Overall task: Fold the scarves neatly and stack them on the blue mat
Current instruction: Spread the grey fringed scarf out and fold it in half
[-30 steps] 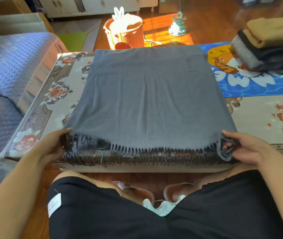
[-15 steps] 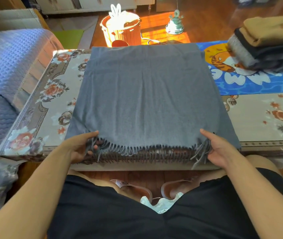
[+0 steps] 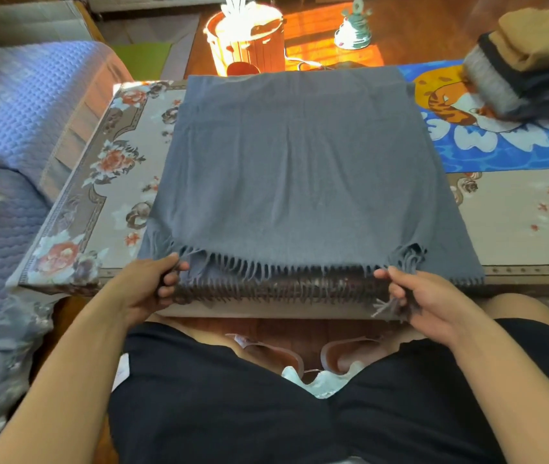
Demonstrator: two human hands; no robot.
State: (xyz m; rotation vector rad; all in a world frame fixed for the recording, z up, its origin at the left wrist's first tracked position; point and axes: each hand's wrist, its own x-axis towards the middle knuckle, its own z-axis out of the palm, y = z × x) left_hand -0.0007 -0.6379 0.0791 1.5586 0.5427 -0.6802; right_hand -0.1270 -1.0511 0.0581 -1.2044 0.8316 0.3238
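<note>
Grey scarf (image 3: 296,169) lies flat on the bench (image 3: 99,182), folded into a wide panel, fringed edge nearest the person, far edge reaching the bench's back rim. Left hand (image 3: 145,289) sits at the near-left end of the fringe (image 3: 266,272): fingers (image 3: 169,283) curled, thumb on top, pinching the fringe and the scarf's edge. Right hand (image 3: 423,303) sits at the near-right end: fingers (image 3: 397,289) curled round a bunch of fringe strands, some loose strands hanging below the fingertips. Between the two sets of fingers the fringe runs along the bench's near edge and hangs just over it; upper layer's fringe sits a little farther in than the lower, darker row. Scarf corners stick out past both hands, wider on the right. Blue mat (image 3: 500,155) lies on the bench beyond and to the right of the right fingers, its left edge touching or tucked under the scarf, cannot tell which. Stack of folded scarves (image 3: 534,72) on the mat's far-right part, tan one on top, dark and grey ones under it, well apart from both hands. Left of the left fingers: bed (image 3: 15,128) with a blue quilted cover, beside the bench. Beyond the scarf, on the floor: orange bucket (image 3: 246,41) in sunlight.
</note>
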